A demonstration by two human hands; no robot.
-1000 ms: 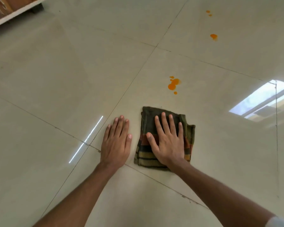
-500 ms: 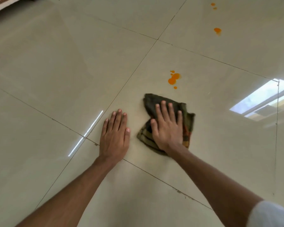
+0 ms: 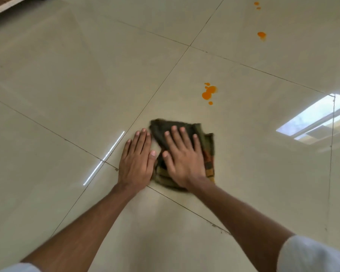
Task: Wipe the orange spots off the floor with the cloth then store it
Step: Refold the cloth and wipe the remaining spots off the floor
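A dark green cloth (image 3: 208,154) with orange and tan stripes lies bunched on the beige tiled floor (image 3: 86,85). My right hand (image 3: 183,160) presses flat on top of it, fingers spread. My left hand (image 3: 137,161) rests flat on the bare tile just left of the cloth, its thumb touching the cloth's edge. A cluster of orange spots (image 3: 209,93) sits on the floor a short way beyond the cloth, to its upper right. A further orange spot (image 3: 261,35) and two tiny ones (image 3: 257,5) lie farther off near the top right.
A white-edged wooden piece of furniture (image 3: 0,6) shows at the top left corner. A bright window reflection (image 3: 314,118) glares on the tiles at right. Dark grout lines cross the floor.
The cloth has gone from flat and folded to bunched under my right hand and has slid left, closing the gap to my left hand.
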